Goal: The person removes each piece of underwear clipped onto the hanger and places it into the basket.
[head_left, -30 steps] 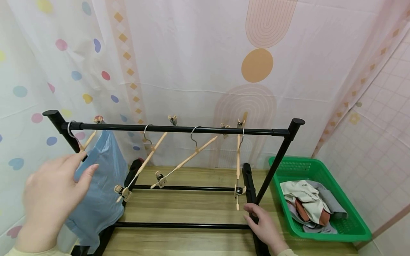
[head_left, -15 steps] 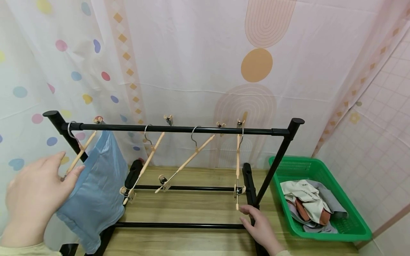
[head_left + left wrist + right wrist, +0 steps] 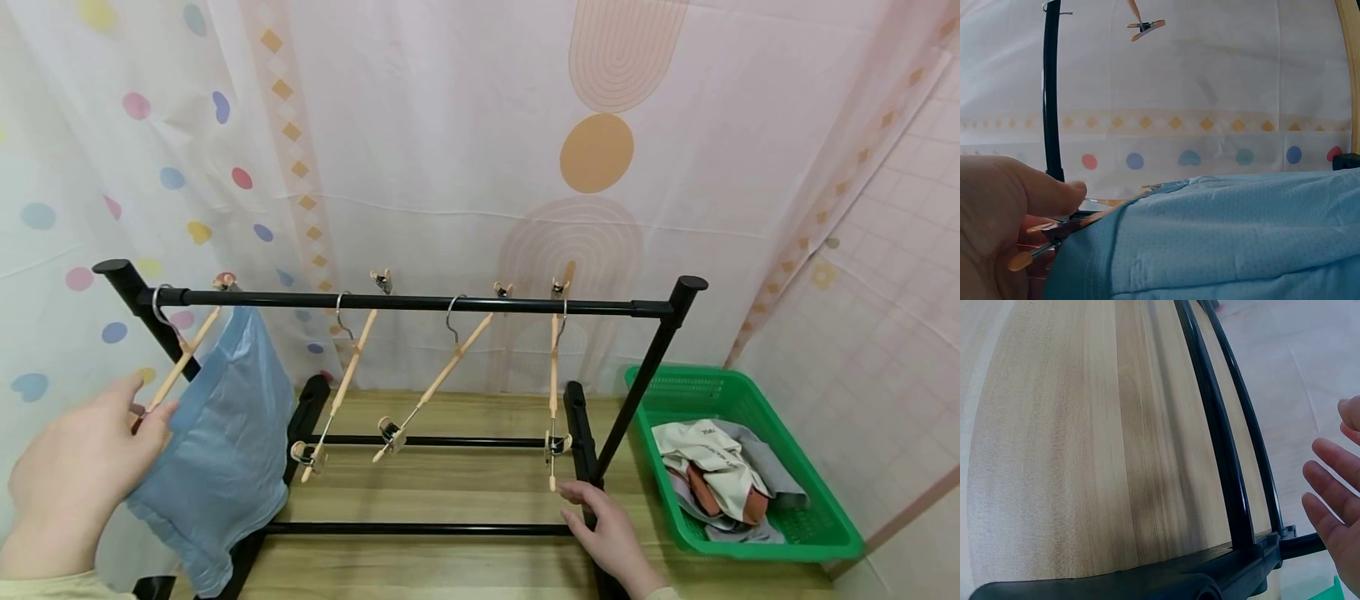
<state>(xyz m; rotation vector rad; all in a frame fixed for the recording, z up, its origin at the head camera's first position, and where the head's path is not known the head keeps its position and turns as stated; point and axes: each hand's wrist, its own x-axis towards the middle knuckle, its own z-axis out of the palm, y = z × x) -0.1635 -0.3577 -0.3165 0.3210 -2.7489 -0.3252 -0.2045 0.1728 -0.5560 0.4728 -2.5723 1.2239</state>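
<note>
Light blue pants (image 3: 225,417) with a stitched waistband hang from a wooden clip hanger (image 3: 197,336) at the left end of the black rack's top bar (image 3: 405,302). My left hand (image 3: 82,458) holds the near end of this hanger. In the left wrist view its thumb lies above the end clip (image 3: 1054,231) and the fingers are behind it, beside the waistband. My right hand (image 3: 611,533) is beside the rack's right foot, its fingers apart and nothing in them. The near tip of the rightmost clip hanger (image 3: 553,375) is just above those fingers.
Two more bare clip hangers, one left of centre (image 3: 352,367) and one at centre (image 3: 453,362), hang slanted on the bar. A green basket (image 3: 817,475) with folded clothes (image 3: 712,467) stands to the right. A patterned curtain (image 3: 450,125) closes off the back.
My left hand has moved left and down along the hanger to its near end. The pants have spread wider toward me. The middle hangers have swung slightly, and my right hand has shifted a little left.
</note>
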